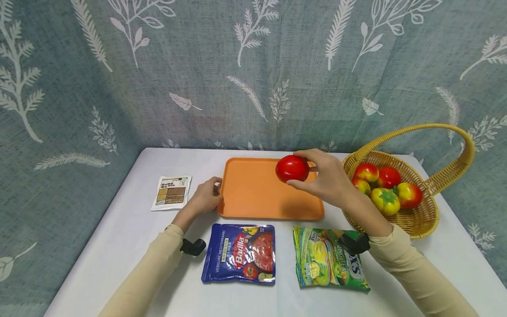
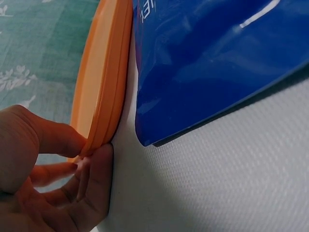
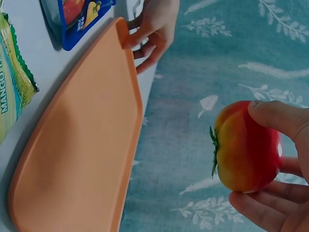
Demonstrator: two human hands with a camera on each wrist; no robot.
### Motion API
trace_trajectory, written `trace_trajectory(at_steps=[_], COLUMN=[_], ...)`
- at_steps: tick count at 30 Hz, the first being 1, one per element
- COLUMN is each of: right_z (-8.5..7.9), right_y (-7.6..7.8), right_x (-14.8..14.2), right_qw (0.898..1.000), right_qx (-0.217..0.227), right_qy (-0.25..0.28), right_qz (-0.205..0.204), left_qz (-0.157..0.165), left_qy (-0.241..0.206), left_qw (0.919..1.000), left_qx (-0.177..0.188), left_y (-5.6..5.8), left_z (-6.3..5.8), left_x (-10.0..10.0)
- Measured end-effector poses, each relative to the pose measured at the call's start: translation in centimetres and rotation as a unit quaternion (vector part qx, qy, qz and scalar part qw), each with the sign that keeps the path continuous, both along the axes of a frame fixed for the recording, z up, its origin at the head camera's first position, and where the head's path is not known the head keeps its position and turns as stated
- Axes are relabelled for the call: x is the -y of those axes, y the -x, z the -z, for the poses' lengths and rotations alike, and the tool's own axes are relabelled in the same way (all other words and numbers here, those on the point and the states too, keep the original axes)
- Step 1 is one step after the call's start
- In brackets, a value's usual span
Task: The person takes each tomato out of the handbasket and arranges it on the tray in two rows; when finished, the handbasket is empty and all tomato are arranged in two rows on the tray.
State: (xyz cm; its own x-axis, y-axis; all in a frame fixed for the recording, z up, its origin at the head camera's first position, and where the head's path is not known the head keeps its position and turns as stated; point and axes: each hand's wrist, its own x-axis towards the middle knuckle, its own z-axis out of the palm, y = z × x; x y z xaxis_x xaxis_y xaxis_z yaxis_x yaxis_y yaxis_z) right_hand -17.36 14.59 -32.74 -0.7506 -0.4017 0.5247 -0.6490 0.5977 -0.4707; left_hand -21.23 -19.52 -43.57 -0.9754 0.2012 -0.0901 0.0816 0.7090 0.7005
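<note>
My right hand (image 1: 326, 178) holds a red tomato (image 1: 292, 169) above the right part of an orange tray (image 1: 253, 189). In the right wrist view the tomato (image 3: 247, 147) shows a yellow-green side with a green calyx, pinched between thumb and fingers. At the tray's left edge, my left hand (image 1: 206, 196) grips the rim; the left wrist view has the thumb on top of the rim (image 2: 104, 116) and fingers beneath. To the right of the tray stands a wicker basket (image 1: 429, 211) with several red and yellow tomatoes (image 1: 386, 200) inside.
A blue Barilla pouch (image 1: 239, 255) lies in front of the tray, with a green packet (image 1: 330, 259) to its right. Left of the tray is a small white-and-brown packet (image 1: 172, 193). The basket's tall handle (image 1: 416, 127) arches up at the right; patterned cloth (image 1: 253, 88) hangs behind.
</note>
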Motion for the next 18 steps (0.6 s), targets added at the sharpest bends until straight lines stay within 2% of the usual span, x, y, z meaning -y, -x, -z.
trace_trajectory(at_steps=[12, 18], right_z=[0.1, 0.0], right_y=[1.5, 2.0], right_x=[1.6, 2.3], right_qw=[1.000, 0.999], right_qx=[-0.004, 0.024], right_qy=[-0.001, 0.008], right_qz=[-0.028, -0.032], left_qz=[0.003, 0.009], left_qy=[0.007, 0.001], left_qw=[0.9999, 0.9998], left_qx=[-0.007, -0.019], left_y=[-0.1, 0.0], left_z=[-0.1, 0.2], left_x=[0.2, 0.2])
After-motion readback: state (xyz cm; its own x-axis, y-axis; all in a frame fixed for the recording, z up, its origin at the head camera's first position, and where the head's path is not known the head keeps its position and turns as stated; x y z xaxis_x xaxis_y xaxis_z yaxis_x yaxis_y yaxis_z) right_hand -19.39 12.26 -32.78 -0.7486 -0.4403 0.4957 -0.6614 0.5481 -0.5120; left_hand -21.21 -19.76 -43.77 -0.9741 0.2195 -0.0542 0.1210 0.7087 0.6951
